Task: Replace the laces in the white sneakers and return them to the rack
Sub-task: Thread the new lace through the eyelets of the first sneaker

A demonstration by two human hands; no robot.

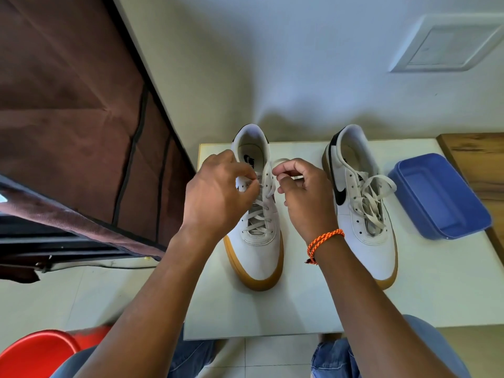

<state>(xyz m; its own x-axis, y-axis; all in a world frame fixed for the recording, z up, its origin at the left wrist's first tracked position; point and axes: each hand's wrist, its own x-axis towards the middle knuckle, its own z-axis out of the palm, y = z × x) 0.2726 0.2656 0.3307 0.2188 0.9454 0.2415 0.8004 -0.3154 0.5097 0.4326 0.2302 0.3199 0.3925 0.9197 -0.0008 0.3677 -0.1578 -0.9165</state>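
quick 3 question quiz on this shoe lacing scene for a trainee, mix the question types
1. True or false: the blue plastic tub holds a lace.
2. Which gum-soled white sneaker is being laced? A) left sneaker B) right sneaker
3. Fill in: the orange cord bracelet is on the ___ wrist.

Key
1. False; it looks empty.
2. A; the left hand and right hand each pinch the white flat lace near its top eyelets.
3. right
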